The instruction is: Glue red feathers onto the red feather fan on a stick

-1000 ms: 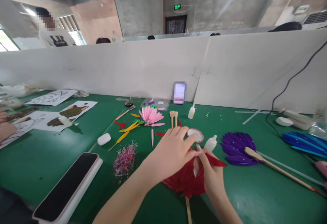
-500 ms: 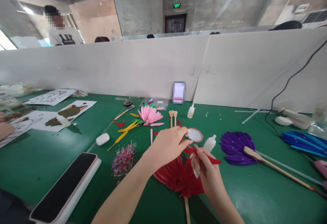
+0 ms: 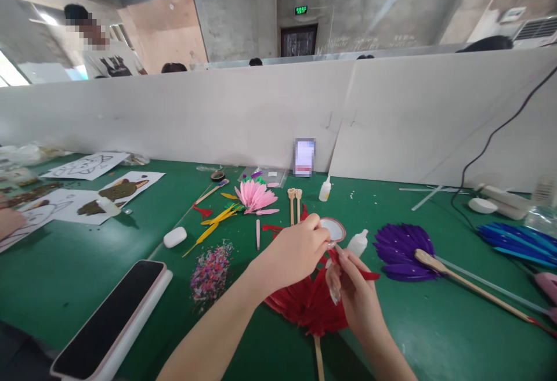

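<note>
My right hand (image 3: 354,282) pinches a loose red feather (image 3: 369,275), whose tip sticks out to the right past the fingers. The fingers of my left hand (image 3: 300,250) are closed at the other end of that feather, close against the right fingertips. Beneath both hands lies a red feather fan (image 3: 308,305) with a wooden handle (image 3: 319,358) pointing toward me; my hands cover its upper part. Just beyond the fingers is a small round white dish with a red rim (image 3: 334,229). A white squeeze bottle (image 3: 358,243) leans beside it, behind my right hand.
Right of my hands lie a purple feather fan (image 3: 402,250) and blue feathers (image 3: 517,242). Pink feathers (image 3: 256,196), yellow feathers (image 3: 213,224), colourful bits (image 3: 212,271) and a phone (image 3: 111,317) are leftward. A white partition (image 3: 217,114) borders the table. Another person's hand (image 3: 9,221) is far left.
My left hand has moved slightly right and its fingers have closed at the feather's end. The right hand has barely moved. A person behind the partition has shifted left.
</note>
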A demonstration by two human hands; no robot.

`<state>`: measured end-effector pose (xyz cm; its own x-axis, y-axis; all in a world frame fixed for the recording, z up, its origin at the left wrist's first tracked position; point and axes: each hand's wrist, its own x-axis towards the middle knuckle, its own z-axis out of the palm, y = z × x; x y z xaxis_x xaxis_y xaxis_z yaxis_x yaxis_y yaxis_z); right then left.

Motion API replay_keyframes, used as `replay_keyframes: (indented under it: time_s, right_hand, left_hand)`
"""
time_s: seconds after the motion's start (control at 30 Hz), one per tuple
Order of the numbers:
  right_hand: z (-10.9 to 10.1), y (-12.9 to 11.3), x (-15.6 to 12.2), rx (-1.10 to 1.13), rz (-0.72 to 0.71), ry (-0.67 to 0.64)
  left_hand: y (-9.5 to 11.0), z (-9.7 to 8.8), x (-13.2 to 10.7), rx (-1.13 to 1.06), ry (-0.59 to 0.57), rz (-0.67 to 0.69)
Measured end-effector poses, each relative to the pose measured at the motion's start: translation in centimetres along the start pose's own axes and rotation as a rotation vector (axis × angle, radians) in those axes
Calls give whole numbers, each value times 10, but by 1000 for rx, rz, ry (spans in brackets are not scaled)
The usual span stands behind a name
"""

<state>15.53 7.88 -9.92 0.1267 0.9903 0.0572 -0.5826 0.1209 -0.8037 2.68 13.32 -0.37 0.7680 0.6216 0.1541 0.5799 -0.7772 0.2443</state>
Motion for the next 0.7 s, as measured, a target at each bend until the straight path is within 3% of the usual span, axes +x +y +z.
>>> replay_keyframes:
  time_s: [0.2,0.43,0.6,0.7]
  right_hand:
    - [2,-1,1,30,-17,9]
    - [2,-2,0,66,-11,16]
    - [3,-3,1,121,0,47]
    - [4,-3,2,133,16,39]
  left_hand:
    - [-2,5,3,315,-39,214]
    - [0,-2,3,267,-77,184]
    - [-2,4,4,359,-38,273]
    - [0,3,5,196,-35,224]
